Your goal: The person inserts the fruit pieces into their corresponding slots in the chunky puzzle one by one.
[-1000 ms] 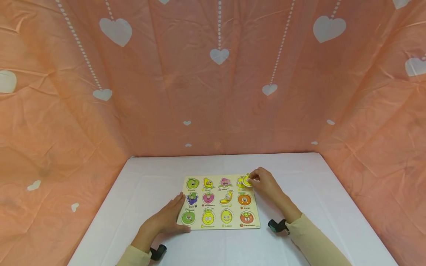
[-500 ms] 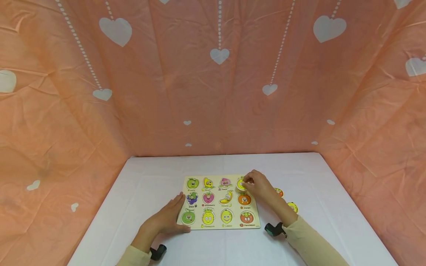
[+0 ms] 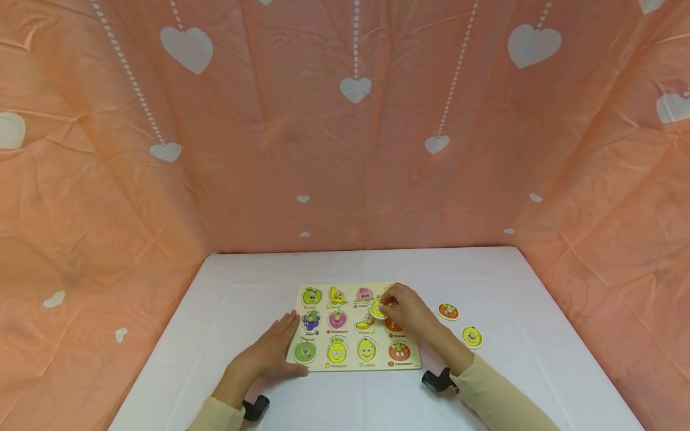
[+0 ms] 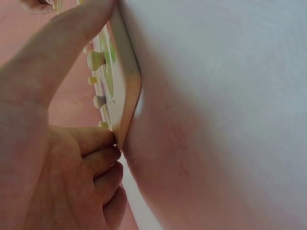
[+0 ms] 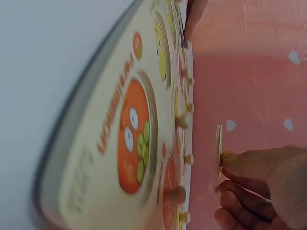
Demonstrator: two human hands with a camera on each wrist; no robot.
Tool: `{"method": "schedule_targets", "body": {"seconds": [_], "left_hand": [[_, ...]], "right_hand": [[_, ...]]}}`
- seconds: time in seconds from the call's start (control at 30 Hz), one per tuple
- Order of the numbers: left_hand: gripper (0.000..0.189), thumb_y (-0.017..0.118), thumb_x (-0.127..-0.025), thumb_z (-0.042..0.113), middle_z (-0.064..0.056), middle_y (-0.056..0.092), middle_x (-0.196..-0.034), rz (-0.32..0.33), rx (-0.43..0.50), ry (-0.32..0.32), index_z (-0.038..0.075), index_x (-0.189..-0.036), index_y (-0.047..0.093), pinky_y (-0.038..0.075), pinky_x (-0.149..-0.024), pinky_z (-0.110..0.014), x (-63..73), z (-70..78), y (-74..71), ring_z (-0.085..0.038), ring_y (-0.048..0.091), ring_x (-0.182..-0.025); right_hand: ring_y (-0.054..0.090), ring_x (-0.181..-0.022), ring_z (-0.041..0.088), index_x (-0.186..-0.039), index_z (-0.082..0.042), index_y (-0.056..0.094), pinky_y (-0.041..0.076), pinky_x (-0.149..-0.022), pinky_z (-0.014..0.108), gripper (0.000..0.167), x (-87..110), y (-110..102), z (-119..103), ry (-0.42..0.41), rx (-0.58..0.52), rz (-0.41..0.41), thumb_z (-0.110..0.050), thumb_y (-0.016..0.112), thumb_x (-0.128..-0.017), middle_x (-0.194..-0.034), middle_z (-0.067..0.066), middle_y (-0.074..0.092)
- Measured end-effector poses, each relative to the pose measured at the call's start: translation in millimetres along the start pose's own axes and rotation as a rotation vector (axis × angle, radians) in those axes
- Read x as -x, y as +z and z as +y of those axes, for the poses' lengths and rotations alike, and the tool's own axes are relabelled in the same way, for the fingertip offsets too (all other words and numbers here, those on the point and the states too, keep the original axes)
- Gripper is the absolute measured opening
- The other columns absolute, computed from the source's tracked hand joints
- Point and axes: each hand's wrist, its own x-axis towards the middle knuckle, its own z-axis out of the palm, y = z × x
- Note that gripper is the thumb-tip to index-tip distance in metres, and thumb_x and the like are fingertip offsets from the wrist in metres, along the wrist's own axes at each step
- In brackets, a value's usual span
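Note:
My left hand [image 3: 274, 347] rests at the near left corner of a wooden fruit puzzle board [image 3: 353, 366], thumb at its front edge, fingers touching its left edge. In the left wrist view the fingertips [image 4: 111, 139] meet the board's side. Above the board's right part, my right hand [image 3: 412, 311] pinches a yellow puzzle piece with a green top [image 3: 377, 309], probably a pineapple. Seen edge-on in the right wrist view, the piece [image 5: 218, 153] is apart from the board. Knobbed pieces fill many slots. The persimmon slot [image 5: 134, 139], pineapple slot [image 3: 336, 351] and lemon slot [image 3: 366, 350] show no knobs.
On the white table [image 3: 517, 311] right of the board lie a persimmon piece [image 3: 448, 311] and a lemon piece [image 3: 472, 337]. Peach-coloured cloth with white hearts [image 3: 356, 149] hangs behind and at both sides. A small black camera [image 3: 439, 381] sits at the right wrist.
My right hand has moved the yellow piece left and nearer, from the far right corner over the board. Its forearm has uncovered the persimmon and lemon pieces. The left hand stays put.

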Motion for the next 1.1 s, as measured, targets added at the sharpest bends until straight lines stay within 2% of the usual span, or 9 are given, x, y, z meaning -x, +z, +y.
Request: {"method": "schedule_targets", "body": {"seconds": [0.33,0.5,0.67,0.87,1.1], "left_hand": [[0.127,0.098,-0.074,0.045,-0.021,0.021,-0.177,-0.017,-0.017,-0.012,-0.005,-0.167,0.028,0.024,-0.133,-0.057,-3.4,-1.8,1.1,-0.039,0.020,-0.164],[0.126,0.099,-0.074,0.045,-0.021,0.021,-0.177,-0.015,-0.019,-0.010,-0.005,-0.167,0.028,0.023,-0.133,-0.056,-3.4,-1.7,1.7,-0.038,0.020,-0.164],[0.126,0.099,-0.074,0.044,-0.021,0.021,-0.177,-0.011,-0.015,-0.007,-0.005,-0.167,0.028,0.023,-0.133,-0.055,-2.9,-1.0,1.1,-0.037,0.020,-0.164],[0.127,0.099,-0.074,0.044,-0.022,0.021,-0.176,-0.010,-0.009,-0.007,-0.005,-0.167,0.027,0.023,-0.133,-0.056,-2.8,-0.7,1.0,-0.038,0.020,-0.164],[0.126,0.099,-0.074,0.043,-0.022,0.021,-0.176,-0.022,0.002,-0.012,-0.006,-0.167,0.027,0.023,-0.133,-0.056,-2.1,0.3,1.2,-0.038,0.019,-0.164]], "right_hand": [[0.053,-0.088,0.011,-0.093,-0.016,0.075,0.053,-0.079,0.029,0.009,11.0,17,-11,-0.048,0.015,-0.044,-0.012,0.083,-0.095,-0.094,-0.007,0.061],[0.053,-0.086,0.011,-0.092,-0.014,0.075,0.052,-0.075,0.027,0.008,11.6,24,-16,-0.086,0.005,-0.071,-0.011,0.083,-0.094,-0.091,-0.007,0.061],[0.054,-0.087,0.009,-0.094,-0.014,0.076,0.055,-0.079,0.028,0.007,12.9,32,-20,-0.097,0.014,-0.108,-0.013,0.083,-0.095,-0.095,-0.009,0.062],[0.055,-0.089,0.010,-0.095,-0.012,0.077,0.054,-0.081,0.030,0.005,16.9,39,-27,-0.156,0.022,-0.135,-0.012,0.082,-0.094,-0.096,-0.008,0.064],[0.054,-0.092,0.008,-0.097,-0.013,0.078,0.054,-0.083,0.027,0.004,21.3,46,-33,-0.171,0.016,-0.192,-0.015,0.082,-0.097,-0.097,-0.009,0.063]]}}
